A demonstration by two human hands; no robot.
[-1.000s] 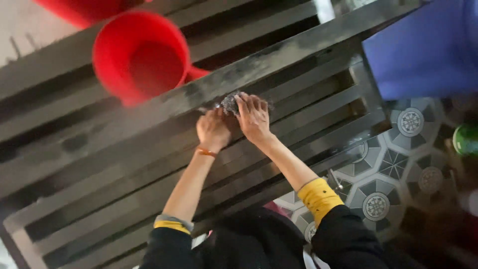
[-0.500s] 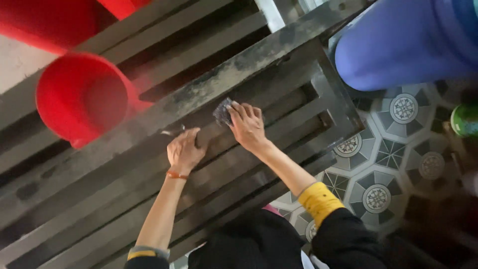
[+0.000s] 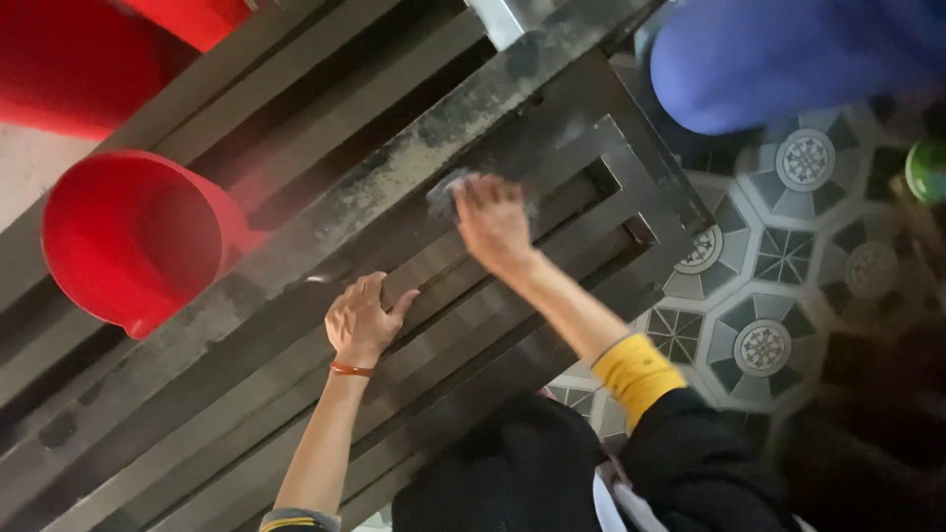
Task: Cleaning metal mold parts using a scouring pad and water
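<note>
Grey pad [image 3: 443,192] flat on dark bar [image 3: 394,187]

Right hand [image 3: 493,222] motion-blurred; covers most of grey pad [image 3: 440,192], material indeterminate. Blue drum [image 3: 788,59] cut off at 1–2 o'clock edge. Green obj. [image 3: 928,169] clipped at 3 o'clock, too little shown to ID. Red tub [image 3: 69,59] cropped at 10 o'clock.

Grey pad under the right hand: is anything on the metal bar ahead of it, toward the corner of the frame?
Nothing visible. The right hand presses the grey pad on the dark metal bar; the bar runs bare to the frame corner. The red bucket lies off behind.
</note>
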